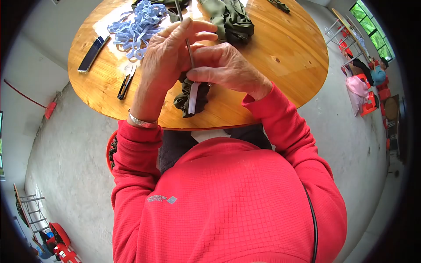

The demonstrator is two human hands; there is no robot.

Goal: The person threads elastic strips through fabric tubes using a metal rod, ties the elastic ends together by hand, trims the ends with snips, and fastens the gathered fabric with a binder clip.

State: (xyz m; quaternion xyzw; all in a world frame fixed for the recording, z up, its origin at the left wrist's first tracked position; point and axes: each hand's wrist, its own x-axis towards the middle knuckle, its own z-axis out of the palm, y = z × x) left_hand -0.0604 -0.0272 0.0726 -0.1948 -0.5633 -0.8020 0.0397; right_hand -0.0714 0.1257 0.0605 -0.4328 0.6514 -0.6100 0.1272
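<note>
Above the round wooden table, my left hand (pixel 164 57) is closed around a thin metal rod (pixel 189 49), its thumb lying along the rod. My right hand (pixel 223 68) pinches the rod's lower end between thumb and fingers, close to my left hand. Just below the fingers hangs a bunched dark green fabric piece (pixel 202 97) with a white elastic strip (pixel 193 98) showing at its near side. Whether the rod runs inside the fabric or elastic is hidden by my fingers.
On the table (pixel 280 74) lie blue elastic bands (pixel 142 26), dark green cloth (pixel 230 19), a phone (pixel 93 55) and small snips (pixel 126 82). A red container (pixel 110 151) is beside my left arm. A seated person (pixel 378 75) is far right.
</note>
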